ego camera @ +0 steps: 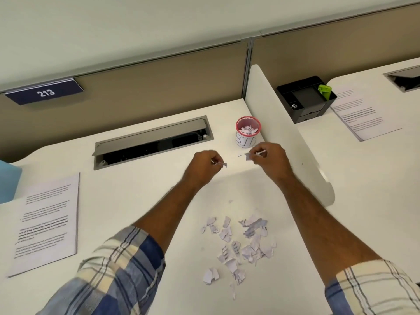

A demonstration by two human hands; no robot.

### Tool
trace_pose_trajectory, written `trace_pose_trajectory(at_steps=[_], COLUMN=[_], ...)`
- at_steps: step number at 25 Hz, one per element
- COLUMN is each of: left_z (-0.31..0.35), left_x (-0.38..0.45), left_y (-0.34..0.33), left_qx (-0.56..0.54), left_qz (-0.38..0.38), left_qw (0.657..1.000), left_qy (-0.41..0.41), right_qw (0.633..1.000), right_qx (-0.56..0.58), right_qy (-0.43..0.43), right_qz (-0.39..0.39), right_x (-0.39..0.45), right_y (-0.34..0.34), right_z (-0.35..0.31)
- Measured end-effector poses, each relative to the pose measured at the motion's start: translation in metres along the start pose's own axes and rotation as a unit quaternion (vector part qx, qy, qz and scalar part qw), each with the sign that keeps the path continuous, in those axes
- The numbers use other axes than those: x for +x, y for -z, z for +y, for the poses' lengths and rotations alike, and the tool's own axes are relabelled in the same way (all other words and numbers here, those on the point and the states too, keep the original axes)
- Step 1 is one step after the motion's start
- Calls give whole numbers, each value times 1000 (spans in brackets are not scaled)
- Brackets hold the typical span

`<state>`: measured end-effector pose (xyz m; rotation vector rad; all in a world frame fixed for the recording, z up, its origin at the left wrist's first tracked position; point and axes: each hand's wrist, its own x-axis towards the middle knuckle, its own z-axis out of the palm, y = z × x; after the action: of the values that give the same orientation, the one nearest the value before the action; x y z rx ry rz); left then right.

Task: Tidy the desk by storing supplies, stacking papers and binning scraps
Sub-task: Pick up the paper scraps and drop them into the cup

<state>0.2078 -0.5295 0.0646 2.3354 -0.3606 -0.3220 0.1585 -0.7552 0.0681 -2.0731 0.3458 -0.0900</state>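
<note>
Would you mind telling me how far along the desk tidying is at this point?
Partly done. The pink mesh bin already holds scraps, and papers lie in a stack at the desk's left. In hand: the left hand and right hand each pinch a small scrap near the bin. Left to do: the pile of torn scraps on the desk in front of the person.

Printed lines on the paper stack are blurring past reading. The blue object is running off the left edge. Curled fingers of the left hand and right hand are hiding most of their pinched scraps.
</note>
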Motion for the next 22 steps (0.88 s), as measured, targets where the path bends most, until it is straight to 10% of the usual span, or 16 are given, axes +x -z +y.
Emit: trace_pose_trajectory(at_steps=[22], left_z=[51], left_x=[163], left_y=[-44], left_qx=[-13], left_qz=[-15], left_qw=[999], left_qy=[-33], right_qw=[993], right_qx=[-83], right_qy=[9], right_qz=[79], right_x=[128], right_y=[-7], right_z=[15])
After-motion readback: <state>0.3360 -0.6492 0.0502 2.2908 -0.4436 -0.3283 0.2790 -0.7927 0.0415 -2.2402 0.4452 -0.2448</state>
